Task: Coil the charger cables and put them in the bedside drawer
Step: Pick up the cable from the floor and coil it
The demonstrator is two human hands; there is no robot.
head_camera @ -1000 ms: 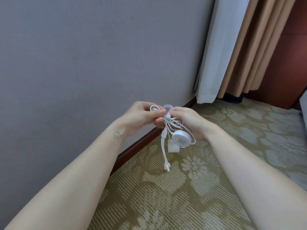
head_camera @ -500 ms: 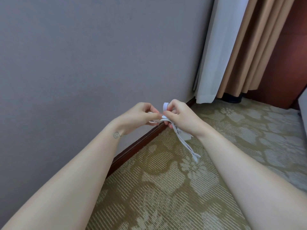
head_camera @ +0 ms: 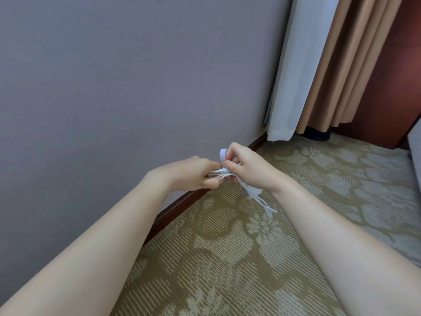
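Above the carpet (head_camera: 227, 258) by the wall (head_camera: 114, 87), I see the left hand (head_camera: 193, 174) pinching the white cable bundle (head_camera: 222, 172) and the right hand (head_camera: 248, 169) pinching its white tab (head_camera: 222, 155); should either pinch slacken, I judge the dangling ends (head_camera: 266, 206) would drag the coil loose.

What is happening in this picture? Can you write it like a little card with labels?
Left hand: grips one side of the white cable bundle
Right hand: grips the other side, with a white strap sticking up beside it
Cable ends: dangle under the right wrist, over the carpet
Behind: grey wall, white curtain, tan curtain
Drawer: not in view
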